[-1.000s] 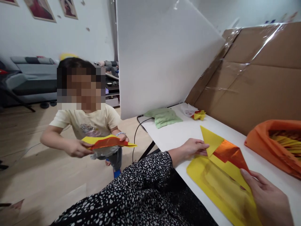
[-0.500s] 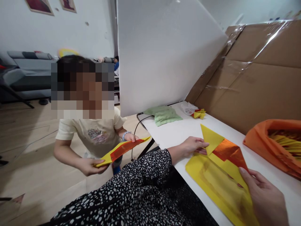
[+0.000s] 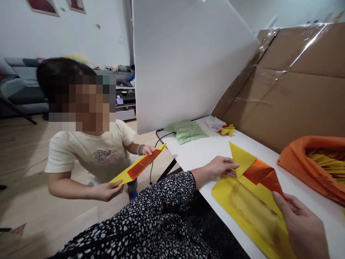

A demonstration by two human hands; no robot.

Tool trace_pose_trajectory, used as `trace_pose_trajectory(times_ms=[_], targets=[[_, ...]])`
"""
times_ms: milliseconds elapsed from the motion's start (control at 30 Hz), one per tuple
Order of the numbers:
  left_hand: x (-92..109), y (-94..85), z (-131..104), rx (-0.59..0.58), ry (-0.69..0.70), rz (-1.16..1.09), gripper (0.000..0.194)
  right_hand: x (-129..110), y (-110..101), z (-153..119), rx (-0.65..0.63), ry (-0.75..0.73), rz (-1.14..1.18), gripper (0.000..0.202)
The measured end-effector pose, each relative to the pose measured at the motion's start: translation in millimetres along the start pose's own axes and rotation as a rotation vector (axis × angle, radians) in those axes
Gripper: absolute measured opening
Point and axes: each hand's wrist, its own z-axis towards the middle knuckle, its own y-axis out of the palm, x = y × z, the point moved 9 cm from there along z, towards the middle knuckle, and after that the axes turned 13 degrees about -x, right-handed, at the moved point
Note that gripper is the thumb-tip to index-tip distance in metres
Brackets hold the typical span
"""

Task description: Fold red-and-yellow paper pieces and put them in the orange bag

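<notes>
A partly folded sheet of yellow paper (image 3: 244, 158) with a shiny orange patch is held between my two hands above the white table (image 3: 192, 153). My left hand (image 3: 222, 167) pinches its left corner between thumb and fingers. At the right edge my right hand (image 3: 303, 223) grips the same folded sheet, thumb on top and fingers behind. Beneath it lies more flat yellow paper (image 3: 237, 208); whether that is a separate stack or part of the same sheet I cannot tell.
To the left another person (image 3: 88, 158) holds a yellow sheet with an orange patch (image 3: 144, 163) in both hands. An orange fabric bag (image 3: 292, 158) of folded yellow papers stands right. A green cloth (image 3: 188, 131), a plastic bag (image 3: 215, 124) and cardboard (image 3: 296, 86) are at the back.
The other person has shifted left and leaned back, drawing their yellow sheet slightly left. My hands and the folded paper have hardly moved.
</notes>
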Motion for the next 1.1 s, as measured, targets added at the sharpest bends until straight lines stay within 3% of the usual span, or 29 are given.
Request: trace_pose_trajectory(times_ms=[167,267,433,633,767,900,1000,1100], targets=[[5.6,0.0,-2.6,0.025,0.02,0.025,0.022,-1.1,1.2,1.7,-0.018,-0.012,-0.021,0.037],[11.0,2.1,-3.5,0.019,0.047,0.04,0.024,-7.4,4.5,7.6,-0.05,-0.096,-0.002,0.036],[22.3,7.5,0.4,-0.066,0.117,0.053,0.027,-31.6,12.8,16.7,-0.148,-0.292,0.075,0.046],[35.7,10.3,7.9,-0.135,0.174,0.03,0.029,-69.0,21.3,9.7,-0.201,-0.444,-0.08,0.039],[49.5,20.3,-0.4,-0.142,0.214,-0.01,0.036,-94.6,14.8,-5.4,-0.022,-0.614,-0.334,0.029],[55.7,39.4,-8.9,-0.296,0.156,-0.204,0.045,-123.9,29.2,-38.6,0.15,-1.008,-0.732,0.026],[57.2,50.4,-11.3,-0.443,0.121,-0.426,0.05,-128.4,54.7,-61.3,0.152,-1.24,-1.018,0.03],[52.5,41.3,-6.4,-0.387,0.118,-0.482,0.028,-124.0,72.9,-72.7,0.117,-1.312,-1.192,0.032]])
